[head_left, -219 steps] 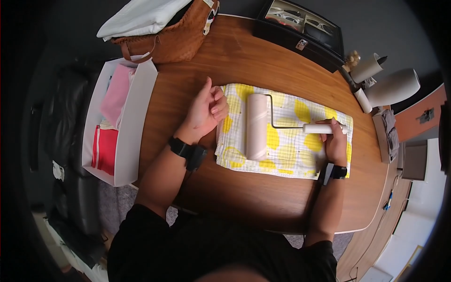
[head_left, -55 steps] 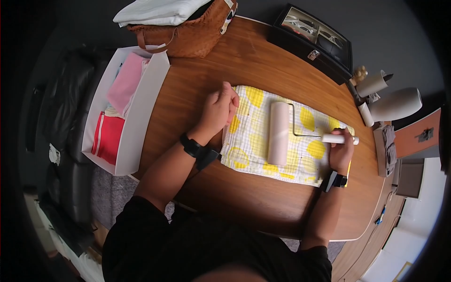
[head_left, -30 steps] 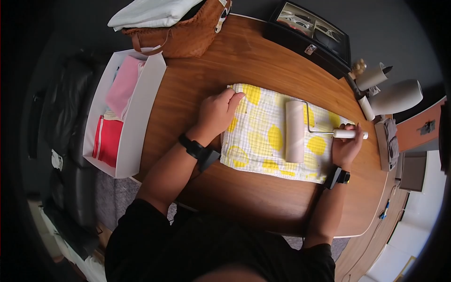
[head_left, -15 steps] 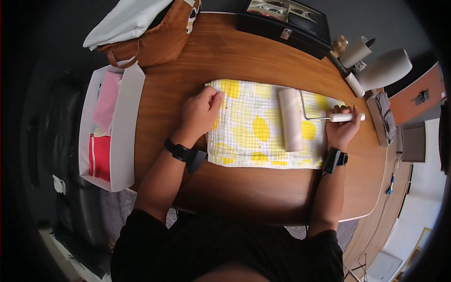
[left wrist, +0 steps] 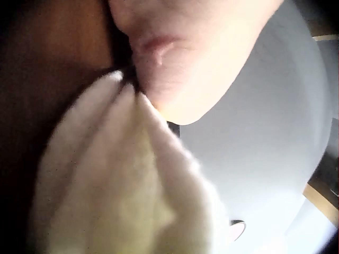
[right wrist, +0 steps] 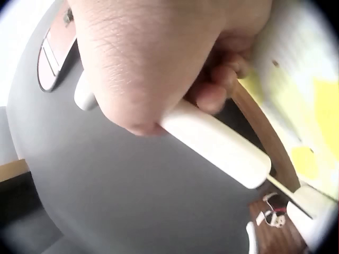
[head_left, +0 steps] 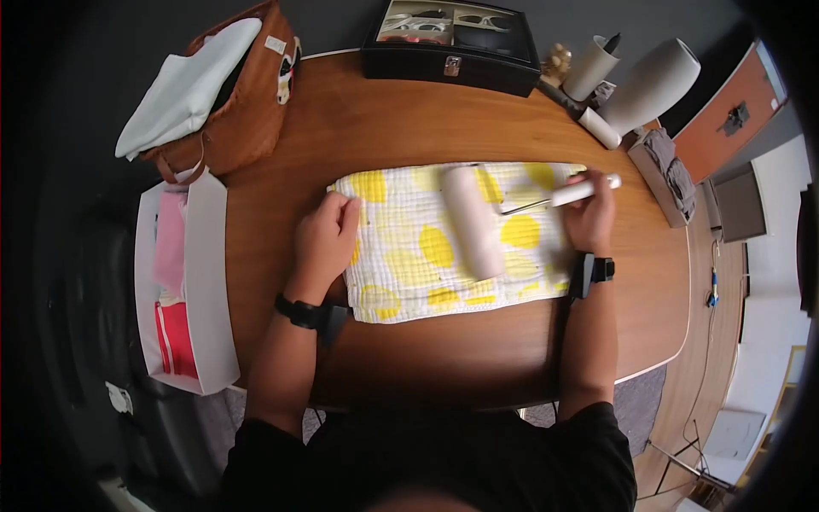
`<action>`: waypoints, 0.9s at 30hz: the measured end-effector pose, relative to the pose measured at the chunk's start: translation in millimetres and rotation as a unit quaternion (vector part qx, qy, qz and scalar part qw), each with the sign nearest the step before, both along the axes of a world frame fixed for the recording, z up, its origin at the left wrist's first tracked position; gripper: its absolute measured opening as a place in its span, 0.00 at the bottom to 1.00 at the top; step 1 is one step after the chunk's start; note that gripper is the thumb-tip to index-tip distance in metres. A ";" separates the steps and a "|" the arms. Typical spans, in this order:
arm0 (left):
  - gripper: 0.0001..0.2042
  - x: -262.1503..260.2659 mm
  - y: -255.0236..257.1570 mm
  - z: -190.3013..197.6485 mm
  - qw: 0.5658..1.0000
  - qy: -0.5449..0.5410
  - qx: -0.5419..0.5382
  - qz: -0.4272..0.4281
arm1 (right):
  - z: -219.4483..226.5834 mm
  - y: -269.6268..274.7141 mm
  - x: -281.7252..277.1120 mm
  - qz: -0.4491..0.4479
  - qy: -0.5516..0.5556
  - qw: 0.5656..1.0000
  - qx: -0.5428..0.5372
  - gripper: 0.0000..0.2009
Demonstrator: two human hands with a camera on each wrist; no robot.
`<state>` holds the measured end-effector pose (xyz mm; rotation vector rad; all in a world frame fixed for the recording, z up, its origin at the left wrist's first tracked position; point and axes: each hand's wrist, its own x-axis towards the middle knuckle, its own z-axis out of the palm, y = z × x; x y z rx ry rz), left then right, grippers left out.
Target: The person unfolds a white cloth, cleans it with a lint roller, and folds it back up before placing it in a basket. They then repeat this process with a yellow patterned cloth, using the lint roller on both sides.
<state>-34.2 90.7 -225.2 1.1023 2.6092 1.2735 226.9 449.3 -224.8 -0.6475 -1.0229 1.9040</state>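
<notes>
A folded white cloth with yellow spots (head_left: pixel 401 247) lies on the wooden table. My left hand (head_left: pixel 326 239) pinches its left edge near the far corner; in the left wrist view the layered cloth (left wrist: pixel 116 174) hangs below the hand (left wrist: pixel 185 58). My right hand (head_left: pixel 590 218) grips the white handle (head_left: pixel 573 191) of a lint roller, whose blurred pale roll (head_left: pixel 474 224) is over the middle of the cloth. In the right wrist view the fingers of the hand (right wrist: pixel 153 58) curl round the handle (right wrist: pixel 217 145).
At the left stands a white box (head_left: pixel 209 282) with pink and red cloths. Behind it is a brown bag (head_left: pixel 256 111) topped by a white cloth. A black glasses case (head_left: pixel 409 64) stands at the back, vases (head_left: pixel 653 90) and a grey-cloth box (head_left: pixel 661 183) at the right.
The left hand has moved onto the cloth's left edge and taken hold of it. The roller, held throughout by the right hand, shifted right over the cloth, then tilted. The head view has turned.
</notes>
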 end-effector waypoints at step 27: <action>0.18 -2.5 0.3 -4.3 1.000 -0.004 -0.004 0.019 | -47.1 159.6 226.0 -0.379 0.015 0.922 0.078 0.11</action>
